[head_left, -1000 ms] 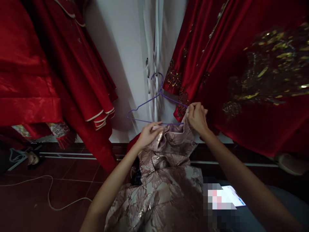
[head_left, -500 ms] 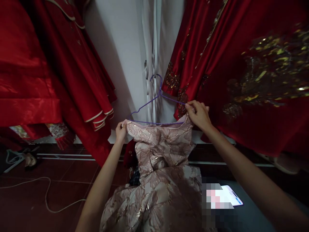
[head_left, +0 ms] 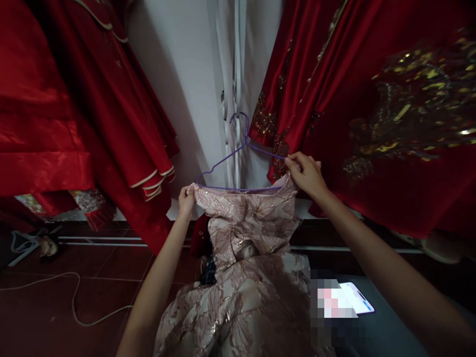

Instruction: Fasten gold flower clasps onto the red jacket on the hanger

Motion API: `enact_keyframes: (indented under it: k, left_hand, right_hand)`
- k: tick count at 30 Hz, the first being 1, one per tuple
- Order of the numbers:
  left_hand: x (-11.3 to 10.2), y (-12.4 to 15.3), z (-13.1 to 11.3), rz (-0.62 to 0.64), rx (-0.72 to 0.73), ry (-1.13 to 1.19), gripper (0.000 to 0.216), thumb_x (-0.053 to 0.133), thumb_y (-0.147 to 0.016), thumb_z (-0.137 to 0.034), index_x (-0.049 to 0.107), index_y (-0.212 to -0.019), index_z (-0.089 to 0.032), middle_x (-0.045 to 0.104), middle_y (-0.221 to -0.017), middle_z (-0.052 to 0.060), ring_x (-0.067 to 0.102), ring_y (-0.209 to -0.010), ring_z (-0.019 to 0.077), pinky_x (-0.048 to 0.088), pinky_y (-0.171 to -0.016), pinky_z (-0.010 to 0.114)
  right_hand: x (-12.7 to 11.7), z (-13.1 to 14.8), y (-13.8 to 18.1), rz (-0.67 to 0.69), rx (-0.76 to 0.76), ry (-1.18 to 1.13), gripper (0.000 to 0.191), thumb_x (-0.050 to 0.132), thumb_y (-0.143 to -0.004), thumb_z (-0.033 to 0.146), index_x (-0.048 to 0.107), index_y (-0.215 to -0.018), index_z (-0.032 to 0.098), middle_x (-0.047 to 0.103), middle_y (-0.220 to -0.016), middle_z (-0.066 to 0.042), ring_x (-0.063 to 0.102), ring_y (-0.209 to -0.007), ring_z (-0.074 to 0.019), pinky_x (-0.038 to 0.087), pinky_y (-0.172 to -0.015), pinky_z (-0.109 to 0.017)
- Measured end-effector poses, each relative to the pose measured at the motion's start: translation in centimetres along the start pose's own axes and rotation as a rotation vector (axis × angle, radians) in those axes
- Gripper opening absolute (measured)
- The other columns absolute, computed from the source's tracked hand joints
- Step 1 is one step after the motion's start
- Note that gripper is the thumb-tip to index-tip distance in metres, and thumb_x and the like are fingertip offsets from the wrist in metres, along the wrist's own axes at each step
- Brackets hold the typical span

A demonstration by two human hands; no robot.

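A pale pink strapless dress (head_left: 253, 213) with a shiny floral pattern spreads down the middle of the head view. At its top left corner, my left hand (head_left: 186, 201) pinches the fabric edge. My right hand (head_left: 305, 173) grips the top right corner, its thumb and fingertips at the right end of a purple hanger (head_left: 225, 161). The hanger's hook points up and away from me, in front of a white wall. Its lower bar runs along the inside of the dress's top edge, and its left end shows just beside my left hand.
Red garments (head_left: 141, 124) hang on the left, and a red gown (head_left: 372, 99) with gold sequins hangs on the right. White rails stand against the wall (head_left: 178, 64). A lit phone (head_left: 359, 297) lies at lower right. A pale cable (head_left: 76, 297) crosses the dark red tiled floor.
Both hands keep their holds on the dress and hanger, almost unmoved. Slightly more of the hanger's left end shows beside my left hand.
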State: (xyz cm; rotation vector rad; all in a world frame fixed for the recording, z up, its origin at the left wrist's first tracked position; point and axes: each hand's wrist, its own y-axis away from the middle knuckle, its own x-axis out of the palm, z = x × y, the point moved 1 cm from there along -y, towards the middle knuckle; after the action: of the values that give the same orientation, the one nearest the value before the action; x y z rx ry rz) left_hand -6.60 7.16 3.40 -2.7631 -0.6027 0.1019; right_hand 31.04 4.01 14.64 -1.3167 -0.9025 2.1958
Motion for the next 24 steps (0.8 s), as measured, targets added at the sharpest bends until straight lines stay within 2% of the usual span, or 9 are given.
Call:
enact_keyframes:
  k: [7,12,15,16,21,22,24]
  left_hand:
    - [0.2,-1.1,-0.6,0.005,0.024,0.153,0.031,0.058,-0.073,-0.045,0.059,-0.085,-0.016,0.060,-0.081,0.001,0.053,-0.071,0.0098,0.040,-0.065,0.019]
    - [0.6,-2.0,-0.8,-0.034,0.024,0.068,0.027,0.060,-0.072,-0.040,0.062,-0.083,-0.016,0.064,-0.084,0.003,0.056,-0.078,0.0120,0.042,-0.072,0.022]
    - [1.4,-2.5,-2.3,-0.057,0.024,0.030,0.028,0.060,-0.072,-0.040,0.064,-0.083,-0.015,0.066,-0.086,0.004,0.058,-0.080,0.0134,0.044,-0.073,0.023]
    - [1.7,-2.5,-3.2,-0.008,0.053,0.029,0.029,0.059,-0.073,-0.040,0.065,-0.086,-0.015,0.067,-0.088,0.004,0.059,-0.081,0.0138,0.044,-0.074,0.024]
    - [2.5,-2.1,-8.5,0.414,0.282,-0.027,0.035,0.060,-0.073,-0.042,0.067,-0.097,-0.017,0.067,-0.103,0.006,0.058,-0.097,0.0179,0.044,-0.087,0.029]
    - [2.3,-2.0,-9.0,0.437,0.314,-0.032,0.034,0.059,-0.074,-0.041,0.067,-0.098,-0.017,0.066,-0.105,0.006,0.057,-0.100,0.0185,0.043,-0.089,0.030]
    - [1.6,-1.6,-8.8,0.359,0.328,-0.016,0.033,0.053,-0.079,-0.040,0.065,-0.101,-0.018,0.064,-0.109,0.006,0.056,-0.103,0.0180,0.043,-0.090,0.030]
  right_hand:
    - [0.1,-0.2,0.0,-0.024,-0.044,-0.029,0.032,0.037,-0.085,0.050,0.056,-0.083,0.025,0.064,-0.084,-0.003,0.052,-0.079,-0.0230,0.033,-0.076,-0.038]
    - [0.0,-0.3,-0.1,-0.001,-0.036,-0.071,0.032,0.037,-0.085,0.050,0.056,-0.083,0.025,0.064,-0.081,-0.003,0.053,-0.078,-0.0221,0.033,-0.076,-0.038]
    - [0.0,-0.3,-0.1,-0.007,-0.023,-0.085,0.032,0.038,-0.085,0.051,0.056,-0.082,0.025,0.063,-0.080,-0.002,0.053,-0.077,-0.0215,0.034,-0.076,-0.037]
    - [0.1,-0.4,-0.1,-0.001,-0.023,-0.092,0.032,0.039,-0.084,0.052,0.056,-0.082,0.025,0.063,-0.079,-0.002,0.053,-0.077,-0.0213,0.034,-0.076,-0.037]
    - [0.3,-0.6,-0.2,0.049,-0.016,-0.180,0.034,0.039,-0.084,0.053,0.056,-0.081,0.024,0.062,-0.076,-0.001,0.054,-0.071,-0.0190,0.037,-0.071,-0.033]
    - [0.3,-0.7,-0.2,0.049,-0.011,-0.204,0.034,0.040,-0.083,0.054,0.056,-0.081,0.024,0.062,-0.075,-0.001,0.054,-0.070,-0.0183,0.038,-0.069,-0.032]
    - [0.3,-0.7,-0.2,0.050,-0.005,-0.246,0.035,0.041,-0.082,0.054,0.057,-0.080,0.023,0.062,-0.074,-0.001,0.054,-0.067,-0.0173,0.038,-0.066,-0.030]
